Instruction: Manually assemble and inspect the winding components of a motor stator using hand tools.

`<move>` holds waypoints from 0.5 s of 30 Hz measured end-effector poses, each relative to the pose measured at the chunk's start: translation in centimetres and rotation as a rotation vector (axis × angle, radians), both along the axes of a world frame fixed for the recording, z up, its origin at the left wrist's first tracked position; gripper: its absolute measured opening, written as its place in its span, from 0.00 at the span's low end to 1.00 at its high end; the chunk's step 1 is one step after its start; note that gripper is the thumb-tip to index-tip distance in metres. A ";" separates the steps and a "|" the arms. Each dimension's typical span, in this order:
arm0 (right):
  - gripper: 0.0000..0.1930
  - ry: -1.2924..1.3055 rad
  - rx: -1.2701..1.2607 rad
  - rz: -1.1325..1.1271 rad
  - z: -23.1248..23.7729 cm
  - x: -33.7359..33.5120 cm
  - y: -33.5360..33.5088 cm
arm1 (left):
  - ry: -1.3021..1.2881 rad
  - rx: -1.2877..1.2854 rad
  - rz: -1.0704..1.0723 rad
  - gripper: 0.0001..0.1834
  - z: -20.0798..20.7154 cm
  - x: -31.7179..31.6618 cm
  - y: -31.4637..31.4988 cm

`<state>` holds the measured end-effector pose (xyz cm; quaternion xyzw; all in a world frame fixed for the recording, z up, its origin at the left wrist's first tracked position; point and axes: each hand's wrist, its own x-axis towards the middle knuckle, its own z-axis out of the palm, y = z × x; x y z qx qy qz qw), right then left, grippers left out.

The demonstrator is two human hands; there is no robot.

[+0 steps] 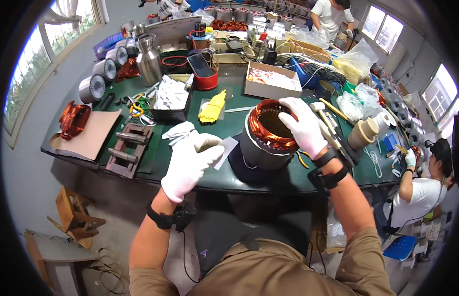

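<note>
My left hand, in a white glove, pinches a small white slip of paper just left of the motor stator. The stator stands upright on a dark round base, its grey shell topped by a ring of copper windings around an open bore. My gloved right hand grips the far right side of that ring, fingers bent over the rim and partly into the bore. A crumpled white glove or cloth lies behind my left hand. Yellow-handled pliers lie partly hidden right of the stator.
Around the green table stand a black bin of white slips, a yellow bundle, a carton and a metal fixture. Mallets and tools lie right. A co-worker sits at the right; another stands behind.
</note>
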<state>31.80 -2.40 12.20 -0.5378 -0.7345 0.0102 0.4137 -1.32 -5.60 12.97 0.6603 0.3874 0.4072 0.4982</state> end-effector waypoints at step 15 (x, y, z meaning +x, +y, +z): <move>0.17 0.012 -0.242 -0.019 2.0 1.6 3.5 | 0.174 0.217 0.156 0.18 -2.7 6.1 1.7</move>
